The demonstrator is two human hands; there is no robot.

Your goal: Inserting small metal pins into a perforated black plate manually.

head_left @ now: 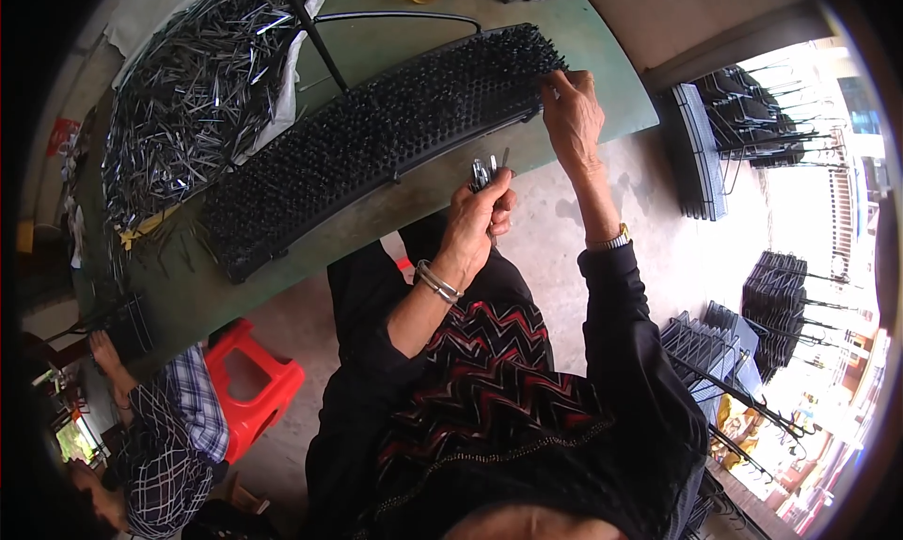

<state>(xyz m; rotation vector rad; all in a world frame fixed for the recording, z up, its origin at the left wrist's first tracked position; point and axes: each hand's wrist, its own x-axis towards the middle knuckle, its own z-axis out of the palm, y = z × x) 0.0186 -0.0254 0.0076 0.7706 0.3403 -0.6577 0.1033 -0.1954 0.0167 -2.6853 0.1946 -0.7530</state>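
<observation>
A long, slightly curved black perforated rack (pixel 451 131) lies slantwise across the green table, its holes bristling with dark upright strips. Along the near side toward the right, bare holes show between the bristles and the rim. My left hand (pixel 475 218) is closed around a small bunch of thin shiny metal strips (pixel 483 173), just in front of the rack's near edge. At the rack's right end my right hand (pixel 573 117) has its fingers pinched together against the bristles. Whatever is between those fingertips is too small to make out.
An open white sack (pixel 282 98) heaped with loose metal strips (pixel 202 98) sits on the green table (pixel 602 60) at left. A red stool (pixel 254 389) and another person (pixel 160 436) are at lower left. Stacked black wire racks (pixel 776 300) stand right.
</observation>
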